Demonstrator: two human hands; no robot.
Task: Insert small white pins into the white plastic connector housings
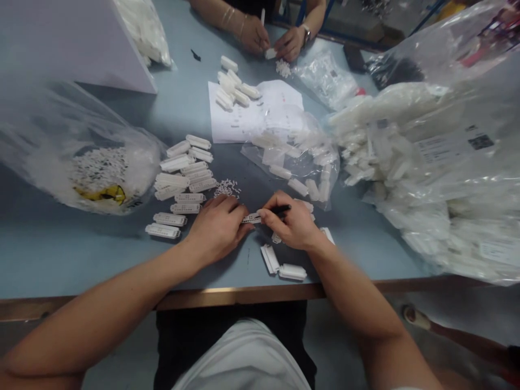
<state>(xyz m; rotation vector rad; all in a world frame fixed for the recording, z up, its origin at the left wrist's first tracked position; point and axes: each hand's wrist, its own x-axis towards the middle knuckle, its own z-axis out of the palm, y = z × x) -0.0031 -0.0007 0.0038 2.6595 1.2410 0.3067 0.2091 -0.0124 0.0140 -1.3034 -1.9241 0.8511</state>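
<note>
My left hand (pixel 217 227) rests on the blue table (pixel 60 254) with its fingers curled onto a small white plastic strip (pixel 252 218). My right hand (pixel 290 225) pinches the strip's other end and also holds a thin black tool (pixel 280 208). Two more white plastic parts (pixel 284 266) lie just below my right hand near the table's front edge. A small heap of tiny white pieces (pixel 227 188) sits just beyond my left hand.
Several finished white parts (pixel 182 173) are stacked at left, beside a clear bag (pixel 81 157). Bags of white parts (pixel 426 179) fill the right. A paper sheet (pixel 252 116) bears more parts. Another person's hands (pixel 272 40) work at the far edge.
</note>
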